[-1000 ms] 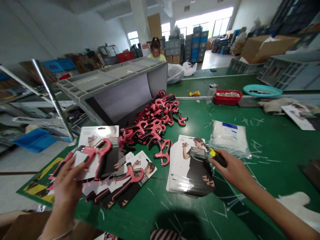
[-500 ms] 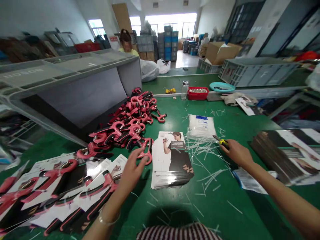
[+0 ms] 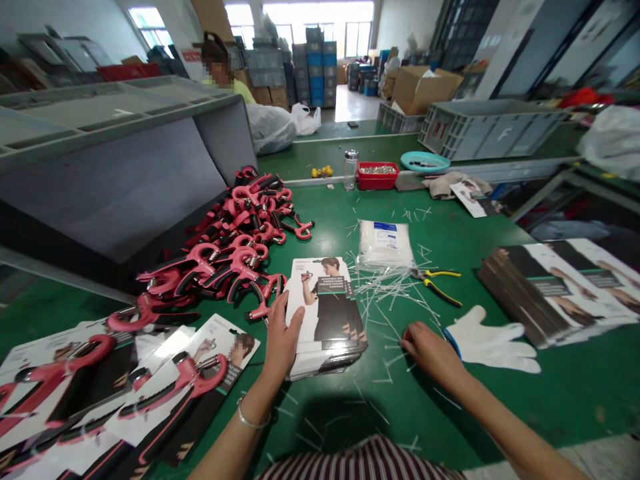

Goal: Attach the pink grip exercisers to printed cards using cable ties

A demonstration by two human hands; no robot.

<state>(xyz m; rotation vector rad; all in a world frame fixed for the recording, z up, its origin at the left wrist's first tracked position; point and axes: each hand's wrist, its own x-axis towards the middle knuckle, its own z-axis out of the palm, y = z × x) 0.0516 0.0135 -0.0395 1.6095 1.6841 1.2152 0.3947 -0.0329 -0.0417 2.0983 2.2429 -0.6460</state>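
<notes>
Exercisers (image 3: pixel 200 377), pink and black with springs, lie overlapping on printed cards at the near left of the green worktop (image 3: pixel 565 387). Behind them a grey crate (image 3: pixel 225 133) lies on its side, and a heap of loose exercisers (image 3: pixel 245 257) spreads from its mouth. The left hand (image 3: pixel 281 337) rests against the left edge of a stack of cards (image 3: pixel 333 320), its grip loosely open, the thumb apart from the fingers. Beyond the stack's right side sit a clear bag (image 3: pixel 385 243) and scattered white ties (image 3: pixel 383 283). The right hand (image 3: pixel 427 350) is low over the worktop, fingers curled; whether its grip holds anything I cannot tell. Yellow-and-black pliers (image 3: pixel 424 276) lie just beyond it, a white glove (image 3: pixel 493 340) beside it, and a second card stack (image 3: pixel 575 293) farthest right.
</notes>
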